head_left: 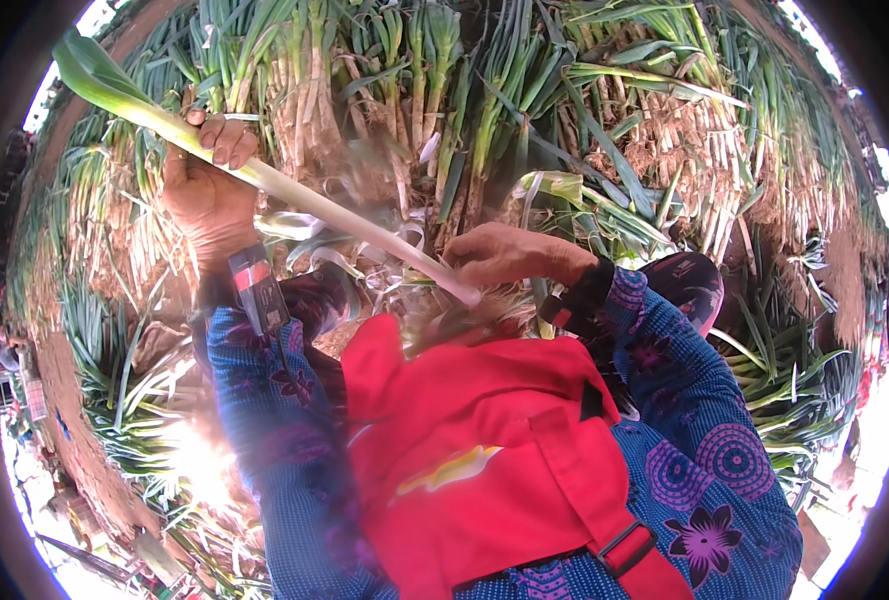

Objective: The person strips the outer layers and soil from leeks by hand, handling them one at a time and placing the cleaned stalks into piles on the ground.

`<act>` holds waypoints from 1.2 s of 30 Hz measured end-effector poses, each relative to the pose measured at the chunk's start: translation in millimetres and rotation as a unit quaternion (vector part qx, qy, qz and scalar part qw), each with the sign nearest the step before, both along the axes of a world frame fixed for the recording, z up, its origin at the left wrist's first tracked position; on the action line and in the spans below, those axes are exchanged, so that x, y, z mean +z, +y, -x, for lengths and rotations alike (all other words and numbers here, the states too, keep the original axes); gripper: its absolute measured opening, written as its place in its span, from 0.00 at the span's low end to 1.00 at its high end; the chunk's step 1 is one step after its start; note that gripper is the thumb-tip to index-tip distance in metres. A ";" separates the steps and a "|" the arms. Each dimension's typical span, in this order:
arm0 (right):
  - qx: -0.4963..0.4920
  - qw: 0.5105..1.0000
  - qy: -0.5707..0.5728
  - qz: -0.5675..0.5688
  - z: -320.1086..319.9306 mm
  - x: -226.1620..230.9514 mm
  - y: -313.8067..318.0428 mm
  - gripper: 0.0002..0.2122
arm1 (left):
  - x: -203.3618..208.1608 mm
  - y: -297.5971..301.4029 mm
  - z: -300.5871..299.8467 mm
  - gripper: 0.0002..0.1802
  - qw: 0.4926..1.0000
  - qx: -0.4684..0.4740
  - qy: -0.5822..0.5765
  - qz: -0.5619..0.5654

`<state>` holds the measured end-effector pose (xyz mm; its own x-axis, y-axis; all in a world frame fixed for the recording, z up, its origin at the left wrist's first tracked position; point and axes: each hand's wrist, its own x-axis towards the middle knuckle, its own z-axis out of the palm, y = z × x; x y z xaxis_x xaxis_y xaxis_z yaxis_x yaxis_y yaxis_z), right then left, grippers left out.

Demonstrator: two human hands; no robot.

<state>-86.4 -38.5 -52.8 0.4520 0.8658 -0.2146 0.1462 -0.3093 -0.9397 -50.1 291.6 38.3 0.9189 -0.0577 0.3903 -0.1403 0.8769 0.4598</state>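
A long leek (344, 222) slants across in front of me, its green leafy top at the upper left and its pale root end low near the middle. My left hand (210, 180) grips it around the upper shaft, below the leaves, with the fingers wrapped over it. Close to the root end, my right hand (509, 254) is closed with bent fingers against the shaft; the fingertips are partly hidden. Loose peeled skins and trimmings, blurred in places, lie under the leek between my knees.
Bundled leeks (304, 95) stand in a thick row ahead, and more leeks with earthy roots (654, 140) are heaped to the right. Other leeks (114, 340) lie at my left side. A red apron (474, 420) covers my lap.
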 end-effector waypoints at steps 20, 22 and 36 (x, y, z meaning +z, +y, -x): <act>-0.117 0.977 0.179 0.002 11.2 -25.6 -26.1 0.11 | 3.1 35.7 2.1 0.11 0.999 0.037 -0.006 0.005; -0.103 0.985 -0.045 0.131 2.7 -48.2 -59.3 0.11 | 4.5 41.5 1.0 0.12 0.995 0.092 0.009 -0.024; -0.188 0.953 0.104 -0.216 -26.0 34.4 49.3 0.18 | 21.3 -97.0 -14.7 0.18 0.968 0.150 0.112 -0.165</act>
